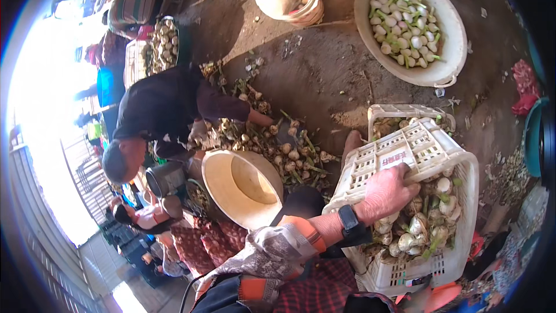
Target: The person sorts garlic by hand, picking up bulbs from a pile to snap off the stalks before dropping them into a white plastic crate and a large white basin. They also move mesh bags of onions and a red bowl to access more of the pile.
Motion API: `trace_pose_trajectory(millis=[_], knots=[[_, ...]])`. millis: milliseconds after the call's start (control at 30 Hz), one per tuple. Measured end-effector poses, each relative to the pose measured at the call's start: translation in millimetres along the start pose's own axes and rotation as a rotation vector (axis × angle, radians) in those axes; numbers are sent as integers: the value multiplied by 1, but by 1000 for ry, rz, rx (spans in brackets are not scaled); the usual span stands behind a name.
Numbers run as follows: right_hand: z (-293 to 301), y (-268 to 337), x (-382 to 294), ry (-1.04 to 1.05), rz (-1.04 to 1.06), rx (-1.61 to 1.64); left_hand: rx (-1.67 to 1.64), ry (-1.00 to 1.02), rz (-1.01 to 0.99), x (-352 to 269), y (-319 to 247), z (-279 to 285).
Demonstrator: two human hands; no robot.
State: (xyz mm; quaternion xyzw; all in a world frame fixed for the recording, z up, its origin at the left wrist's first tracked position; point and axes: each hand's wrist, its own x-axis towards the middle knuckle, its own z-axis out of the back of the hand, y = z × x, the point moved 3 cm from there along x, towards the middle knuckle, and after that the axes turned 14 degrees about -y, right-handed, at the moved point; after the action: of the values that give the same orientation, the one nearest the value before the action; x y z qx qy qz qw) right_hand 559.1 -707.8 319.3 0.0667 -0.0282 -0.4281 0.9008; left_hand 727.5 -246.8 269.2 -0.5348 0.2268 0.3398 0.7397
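Observation:
My left hand [388,189], with a black watch on the wrist, grips the upper rim of a white plastic crate [467,208]. Its fingers curl over the edge of the slotted wall, which bears red writing. The crate is tilted and holds garlic bulbs [417,230] with short green stems, some with dirt on them. Just beyond it, touching or nearly so, stands another white crate [412,111] with more garlic in it. My right hand is out of view. At the crate's lower edge lies an orange-red thing [441,298] that I cannot make out.
A person [160,100] bends over a garlic heap [289,156] at left, beside a cream tub [213,174]. Beyond stand a white bucket [310,17] and an oval basin [454,43] of trimmed garlic. Red mesh sacks [191,248] lie lower left; a teal tub [534,139] is right.

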Motion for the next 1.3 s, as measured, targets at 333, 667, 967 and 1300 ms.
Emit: trace_pose_trajectory(millis=[333,667,967,1300], knots=[[-4,-17,11,11,171,-149,-773,-319,-147,-55,104,72],[18,235,-201,-43,1449,172,-831,-1536,853,-285,616,60],[-412,223,-477,805,949,267,-2301,-1048,860,-267,651,-40],[-724,194,-428,988,1010,-276,-2131,-1135,1014,-267,646,-55]])
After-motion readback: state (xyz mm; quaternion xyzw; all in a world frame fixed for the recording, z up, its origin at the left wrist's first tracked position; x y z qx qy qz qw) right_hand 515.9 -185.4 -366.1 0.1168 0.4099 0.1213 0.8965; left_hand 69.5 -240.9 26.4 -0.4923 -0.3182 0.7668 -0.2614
